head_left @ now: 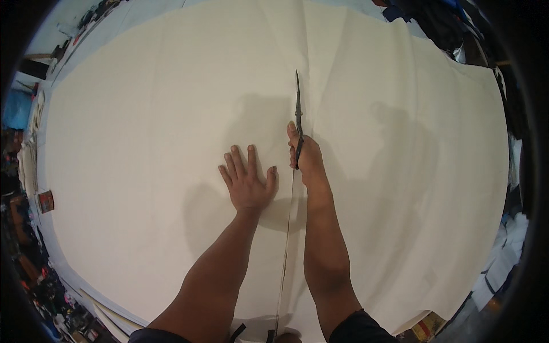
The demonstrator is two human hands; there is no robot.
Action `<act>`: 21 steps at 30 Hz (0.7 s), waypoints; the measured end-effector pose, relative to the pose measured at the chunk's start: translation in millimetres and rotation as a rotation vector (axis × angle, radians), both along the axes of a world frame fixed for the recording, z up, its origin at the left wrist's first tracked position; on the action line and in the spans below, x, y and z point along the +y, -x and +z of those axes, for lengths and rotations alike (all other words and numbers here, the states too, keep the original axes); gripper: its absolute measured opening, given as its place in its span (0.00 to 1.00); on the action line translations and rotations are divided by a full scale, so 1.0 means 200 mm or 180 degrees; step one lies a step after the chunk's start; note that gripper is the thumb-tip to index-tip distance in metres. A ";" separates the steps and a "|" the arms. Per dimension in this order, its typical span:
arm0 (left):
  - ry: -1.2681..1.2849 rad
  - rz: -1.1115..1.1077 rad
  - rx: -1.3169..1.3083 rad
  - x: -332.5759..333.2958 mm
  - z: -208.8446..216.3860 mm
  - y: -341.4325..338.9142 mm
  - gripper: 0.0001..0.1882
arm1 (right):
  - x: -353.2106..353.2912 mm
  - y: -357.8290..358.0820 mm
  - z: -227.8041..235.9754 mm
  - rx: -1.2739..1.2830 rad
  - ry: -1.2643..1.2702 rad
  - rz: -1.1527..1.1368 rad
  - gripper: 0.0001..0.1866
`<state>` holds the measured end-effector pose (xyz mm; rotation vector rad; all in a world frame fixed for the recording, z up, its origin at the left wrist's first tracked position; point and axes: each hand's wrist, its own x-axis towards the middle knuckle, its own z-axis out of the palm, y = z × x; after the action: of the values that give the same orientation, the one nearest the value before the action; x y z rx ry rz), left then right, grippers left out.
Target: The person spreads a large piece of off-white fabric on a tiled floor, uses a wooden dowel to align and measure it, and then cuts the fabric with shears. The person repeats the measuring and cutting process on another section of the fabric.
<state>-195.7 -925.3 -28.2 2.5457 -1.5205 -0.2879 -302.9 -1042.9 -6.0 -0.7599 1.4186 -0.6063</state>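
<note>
A large cream fabric sheet is spread over the table. My right hand is wrapped round the handles of dark scissors, whose blades point away from me and look nearly closed. Behind the scissors, a long straight cut runs through the fabric toward my body, between my forearms. My left hand lies flat on the fabric to the left of the cut, fingers spread, holding nothing. Whether the blade tips sit on or under the cloth is hard to tell.
Along the table's left edge stands a small reddish-brown box or tin. A blue item and assorted clutter lie beyond that edge. Dark cloth is heaped at the far right. Folds ripple through the fabric's right side.
</note>
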 end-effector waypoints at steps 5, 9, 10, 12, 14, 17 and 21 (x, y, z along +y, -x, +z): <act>-0.0010 -0.0009 0.0087 -0.01 0.00 0.00 0.40 | -0.03 -0.02 -0.05 0.0209 0.0069 0.0013 0.29; -0.0096 0.0002 0.0089 -0.01 0.00 0.00 0.40 | -0.04 -0.01 -0.08 0.0197 0.0209 0.0092 0.30; -0.0088 -0.0002 0.0121 -0.01 0.01 0.01 0.40 | -0.06 -0.01 -0.07 0.0170 0.0188 0.0096 0.30; -0.0077 -0.0028 0.0166 -0.01 0.02 -0.01 0.41 | -0.15 -0.02 -0.02 0.0070 0.0094 0.0143 0.30; -0.0075 -0.0007 0.0165 -0.01 0.02 0.00 0.41 | -0.28 -0.05 0.02 -0.0057 -0.0053 0.0244 0.30; -0.0041 -0.0047 0.0131 -0.01 0.02 0.00 0.40 | -0.29 -0.07 -0.01 0.0076 0.0052 0.0083 0.29; -0.0124 -0.0020 0.0180 -0.01 0.03 0.01 0.40 | -0.27 -0.07 -0.07 0.0307 0.0270 0.0074 0.28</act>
<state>-198.0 -928.1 -22.7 2.5399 -1.5172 -0.3909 -288.3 -1096.8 -19.1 -0.8819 1.4777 -0.6220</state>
